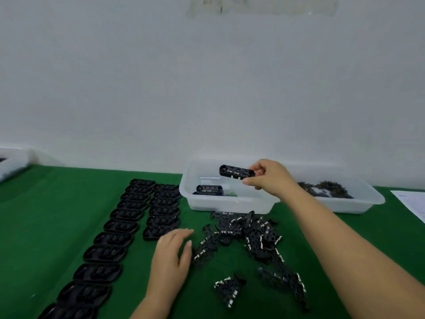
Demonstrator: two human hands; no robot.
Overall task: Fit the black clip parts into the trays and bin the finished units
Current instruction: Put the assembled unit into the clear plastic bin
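At the green-topped bench (69,203), I hold a finished unit (236,172) over the white bin (230,203), my right hand (269,178) pinching its near end between thumb and curled fingers so that the long black body juts out level above the bin's open middle. I judge this the binning step: held by one end, the piece can simply drop clear of my fingers. Another finished unit (209,189) already lies on the bin's floor, toward its left wall, with a small green item beside it that I cannot make out.

My left hand (172,252) rests on the cloth in front of the bin, fingers straight and loosely spread, holding nothing, its fingertips just beside the heap of loose clip parts (248,236). That heap sprawls in front of the bin, within easy reach of both hands. It looks placed to take the next part as soon as this unit is released.

Left of the bin, the empty black trays (110,238) run in two overlapping rows toward me, cavities up, laid out ready for filling. Behind and right of the bin, touching it, a second white tub (358,203) holds a dark tangle of small parts.
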